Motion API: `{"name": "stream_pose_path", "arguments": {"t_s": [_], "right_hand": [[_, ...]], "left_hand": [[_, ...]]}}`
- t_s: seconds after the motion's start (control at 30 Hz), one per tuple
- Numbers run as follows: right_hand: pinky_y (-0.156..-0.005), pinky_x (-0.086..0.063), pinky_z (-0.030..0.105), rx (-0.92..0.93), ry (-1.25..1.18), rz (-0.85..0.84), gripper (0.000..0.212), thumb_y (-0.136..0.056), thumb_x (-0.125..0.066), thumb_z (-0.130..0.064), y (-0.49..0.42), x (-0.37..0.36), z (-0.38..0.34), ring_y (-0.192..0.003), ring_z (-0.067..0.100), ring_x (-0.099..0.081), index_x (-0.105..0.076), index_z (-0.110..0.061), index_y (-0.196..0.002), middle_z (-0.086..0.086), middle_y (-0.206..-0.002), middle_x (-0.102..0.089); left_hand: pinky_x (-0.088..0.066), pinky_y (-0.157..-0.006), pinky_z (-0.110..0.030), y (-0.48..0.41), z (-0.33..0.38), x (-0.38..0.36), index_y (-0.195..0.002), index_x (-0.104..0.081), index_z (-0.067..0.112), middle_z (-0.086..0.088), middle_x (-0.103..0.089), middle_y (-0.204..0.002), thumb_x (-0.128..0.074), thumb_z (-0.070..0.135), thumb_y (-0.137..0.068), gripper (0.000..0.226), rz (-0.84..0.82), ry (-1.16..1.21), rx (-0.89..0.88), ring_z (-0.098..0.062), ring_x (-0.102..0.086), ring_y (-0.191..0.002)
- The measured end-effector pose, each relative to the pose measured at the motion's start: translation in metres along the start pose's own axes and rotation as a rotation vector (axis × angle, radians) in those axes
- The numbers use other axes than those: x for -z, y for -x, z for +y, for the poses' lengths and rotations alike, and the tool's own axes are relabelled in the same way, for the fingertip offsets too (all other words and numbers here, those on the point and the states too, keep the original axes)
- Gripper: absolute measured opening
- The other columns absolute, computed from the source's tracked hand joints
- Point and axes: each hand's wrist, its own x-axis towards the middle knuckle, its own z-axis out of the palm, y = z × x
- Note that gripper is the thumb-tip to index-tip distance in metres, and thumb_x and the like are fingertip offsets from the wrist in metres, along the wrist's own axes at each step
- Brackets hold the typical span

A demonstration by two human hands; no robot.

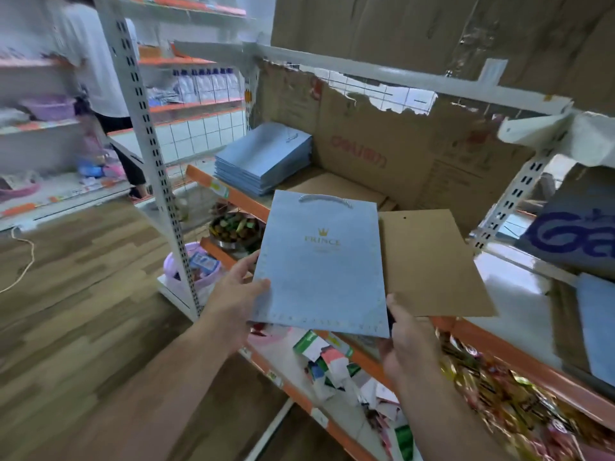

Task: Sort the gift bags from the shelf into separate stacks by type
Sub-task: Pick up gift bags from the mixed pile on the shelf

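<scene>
The left hand (238,294) has the left edge of the blue PRINCE gift bag (321,271) pinched, thumb on top. A stack of like blue bags (263,161) lies beyond the bag's upper left, nearer that hand. The bag's long axis runs away from the person, handle farthest. Its lower right corner is pinched by the right hand (407,337); a brown kraft sheet (429,261) juts out rightward.

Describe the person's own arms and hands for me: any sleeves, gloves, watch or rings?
Both arms are bare as far as the picture's lower edge, and no sleeve shows. The left hand and the right hand wear no gloves. No watch, bracelet or ring shows on the sides in view.
</scene>
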Motion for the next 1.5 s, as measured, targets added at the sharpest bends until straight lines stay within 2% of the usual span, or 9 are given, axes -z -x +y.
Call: {"name": "stream_pose_path", "arguments": {"t_s": [0.13,0.4,0.63,0.83,0.97,1.07,1.27,1.37,1.5], "right_hand": [[-0.060,-0.063,0.043,0.079,0.031,0.027,0.018,-0.100,-0.059,-0.015,-0.023,-0.040,0.002,-0.074,0.028,-0.076,-0.071,-0.002,-0.096,0.013,-0.090,-0.078],[-0.074,-0.059,0.047,0.065,-0.032,0.134,0.026,-0.099,-0.061,-0.018,-0.125,-0.103,0.008,-0.100,0.041,-0.071,-0.068,0.002,-0.115,0.020,-0.112,-0.073],[-0.077,-0.060,0.048,-0.026,-0.176,0.211,0.006,-0.097,-0.064,-0.012,-0.224,-0.155,-0.008,-0.091,0.032,-0.069,-0.065,-0.009,-0.102,0.012,-0.108,-0.070],[-0.064,-0.054,0.035,-0.109,-0.261,0.294,0.009,-0.096,-0.061,-0.003,-0.267,-0.187,-0.021,-0.090,0.028,-0.065,-0.062,-0.003,-0.105,0.012,-0.102,-0.066],[-0.065,-0.054,0.042,-0.158,-0.313,0.278,0.017,-0.091,-0.054,0.008,-0.280,-0.209,-0.018,-0.072,0.028,-0.059,-0.054,-0.004,-0.079,0.015,-0.081,-0.061],[-0.060,-0.061,0.039,-0.173,-0.354,0.201,0.014,-0.091,-0.051,0.010,-0.284,-0.223,-0.022,-0.075,0.030,-0.064,-0.061,0.000,-0.091,0.018,-0.081,-0.068],[-0.047,-0.058,0.029,-0.159,-0.345,0.152,0.025,-0.103,-0.043,-0.012,-0.296,-0.248,-0.019,-0.077,0.025,-0.065,-0.066,-0.016,-0.096,0.004,-0.076,-0.074],[-0.040,-0.054,0.028,-0.152,-0.313,0.263,0.028,-0.104,-0.041,-0.011,-0.302,-0.264,-0.006,-0.068,0.029,-0.060,-0.066,-0.006,-0.093,0.013,-0.073,-0.069],[-0.039,-0.054,0.030,-0.031,-0.393,0.481,0.024,-0.102,-0.046,-0.005,-0.300,-0.296,0.011,-0.072,0.029,-0.061,-0.058,0.002,-0.121,0.017,-0.090,-0.063]], "left_hand": [[-0.060,-0.065,-0.047,-0.038,0.011,0.020,-0.126,-0.061,0.035,-0.012,-0.068,-0.122,-0.056,-0.001,-0.098,0.047,0.010,0.046,0.027,-0.041,-0.070,-0.101],[-0.059,-0.059,-0.038,-0.137,0.044,0.028,-0.123,-0.061,0.033,-0.006,-0.071,-0.114,-0.053,-0.004,-0.099,0.045,0.017,0.026,-0.002,-0.030,-0.075,-0.086],[-0.059,-0.072,-0.050,-0.232,0.092,0.017,-0.125,-0.062,0.030,-0.005,-0.076,-0.108,-0.050,-0.010,-0.097,0.050,0.065,0.037,-0.016,-0.040,-0.073,-0.092],[-0.057,-0.073,-0.045,-0.290,0.116,0.007,-0.131,-0.061,0.027,-0.010,-0.074,-0.115,-0.050,-0.013,-0.095,0.054,0.055,0.032,-0.003,-0.038,-0.073,-0.095],[-0.059,-0.061,-0.045,-0.322,0.130,-0.001,-0.130,-0.060,0.027,-0.009,-0.076,-0.108,-0.049,-0.010,-0.097,0.050,0.012,-0.008,-0.003,-0.042,-0.072,-0.094],[-0.058,-0.081,-0.061,-0.344,0.139,-0.003,-0.132,-0.060,0.026,-0.008,-0.077,-0.106,-0.050,-0.010,-0.097,0.051,-0.007,-0.020,0.016,-0.041,-0.073,-0.095],[-0.058,-0.087,-0.054,-0.391,0.154,0.010,-0.134,-0.061,0.021,-0.016,-0.075,-0.109,-0.053,-0.013,-0.092,0.054,-0.075,-0.041,0.039,-0.040,-0.073,-0.094],[-0.059,-0.084,-0.051,-0.417,0.165,0.025,-0.134,-0.060,0.021,-0.016,-0.074,-0.109,-0.053,-0.013,-0.092,0.054,-0.134,-0.067,0.047,-0.039,-0.074,-0.091],[-0.057,-0.087,-0.055,-0.450,0.185,0.053,-0.125,-0.061,0.027,-0.010,-0.076,-0.109,-0.052,-0.010,-0.096,0.048,-0.282,-0.100,0.064,-0.038,-0.073,-0.096]]}}
